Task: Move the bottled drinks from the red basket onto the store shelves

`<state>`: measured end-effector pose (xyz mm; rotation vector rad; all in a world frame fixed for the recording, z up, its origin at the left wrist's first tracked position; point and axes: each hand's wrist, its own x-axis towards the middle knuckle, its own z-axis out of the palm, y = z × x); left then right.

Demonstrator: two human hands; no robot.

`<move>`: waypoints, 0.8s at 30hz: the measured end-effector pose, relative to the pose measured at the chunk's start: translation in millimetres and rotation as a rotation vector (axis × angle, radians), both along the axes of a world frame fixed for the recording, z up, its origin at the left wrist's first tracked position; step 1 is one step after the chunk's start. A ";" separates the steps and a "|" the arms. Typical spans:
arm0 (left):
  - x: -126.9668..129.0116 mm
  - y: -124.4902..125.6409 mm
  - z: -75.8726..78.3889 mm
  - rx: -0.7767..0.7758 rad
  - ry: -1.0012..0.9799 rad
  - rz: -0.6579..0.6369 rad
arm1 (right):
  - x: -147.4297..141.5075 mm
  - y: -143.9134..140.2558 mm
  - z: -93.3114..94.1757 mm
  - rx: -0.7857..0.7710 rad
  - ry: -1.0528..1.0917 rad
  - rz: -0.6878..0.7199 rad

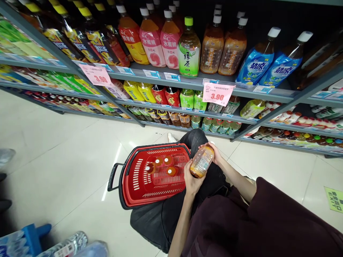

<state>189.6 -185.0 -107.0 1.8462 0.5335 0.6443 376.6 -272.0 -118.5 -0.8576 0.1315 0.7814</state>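
Both my hands hold one amber drink bottle (202,161) above my lap. My left hand (190,180) cups its bottom end, and my right hand (214,151) grips its cap end. Just left of it a red shopping basket (135,189) with a black rim and handle sits on the floor beside my knee. Several orange-capped bottles (162,166) stand upright inside the basket.
Shelves of bottled drinks (187,50) run across the top, with pink price tags (217,93). The white tiled floor (66,160) stretches to the left. Water bottles and a blue crate (34,237) lie at bottom left. A green floor sticker (334,199) is at right.
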 end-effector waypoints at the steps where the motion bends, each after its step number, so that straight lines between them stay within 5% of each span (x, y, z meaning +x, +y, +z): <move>1: -0.4 0.3 -0.7 -0.064 0.012 0.017 | -0.9 -0.3 0.1 0.002 -0.014 -0.002; 8: -3.3 7.2 -15.7 -0.544 0.088 0.159 | -7.3 -0.2 3.0 -0.067 -0.098 0.059; 24: -0.6 14.9 -35.7 -0.685 0.097 0.210 | -5.0 7.0 1.0 -0.113 -0.138 0.058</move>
